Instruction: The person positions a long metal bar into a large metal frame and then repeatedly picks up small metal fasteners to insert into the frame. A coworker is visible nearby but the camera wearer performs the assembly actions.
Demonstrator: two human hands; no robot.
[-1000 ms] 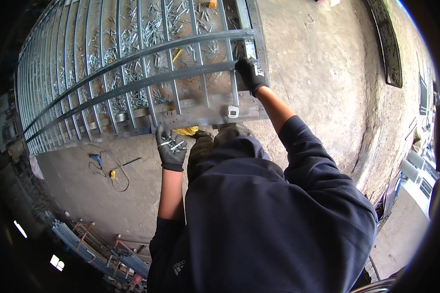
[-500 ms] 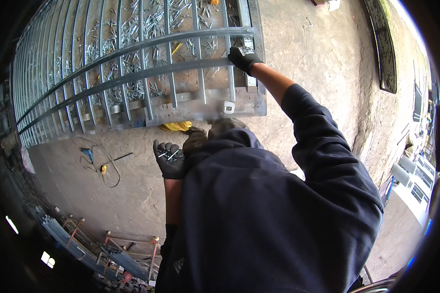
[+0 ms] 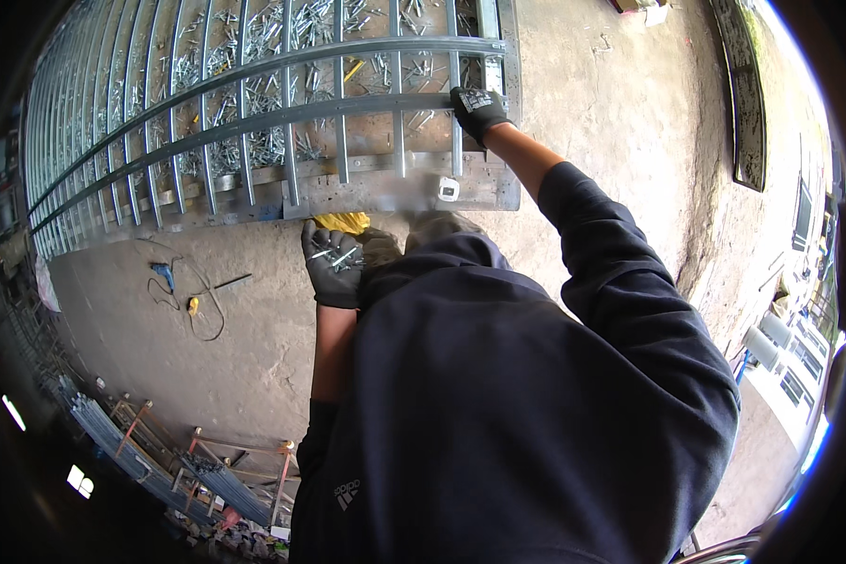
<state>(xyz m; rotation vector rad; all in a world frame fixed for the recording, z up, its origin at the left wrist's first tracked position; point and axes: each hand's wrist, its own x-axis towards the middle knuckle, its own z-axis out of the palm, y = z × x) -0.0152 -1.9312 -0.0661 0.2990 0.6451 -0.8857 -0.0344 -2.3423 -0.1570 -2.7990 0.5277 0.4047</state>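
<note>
A: Where does the work sit right now?

B: On the galvanised steel fence panel [image 3: 254,122] lying flat over the concrete floor [image 3: 611,141], its near right corner just ahead of the person. The right hand [image 3: 477,108], in a black glove, is closed around a rail beside the right end frame. The left hand [image 3: 334,265] is held cupped, palm up, a small heap of screws [image 3: 336,258] resting in it, just off the panel's near edge.

A: How will those things handle?

B: The panel looks stiff and heavy, I'd judge; long rails, many thin pickets. Best gripped on a rail or the end frame, never a single picket. The screws are light, loose and quick to roll (a tilted palm would spill them).

A: Edges, and room?

B: The bottom plate's near edge looks like thin sheet, likely sharp, so gloves help. Many more fasteners lie scattered under the pickets. There is bare floor to the right of the panel; to the left a blue tool with a cable [image 3: 174,282] lies near the panel's near edge, a snag risk.
</note>
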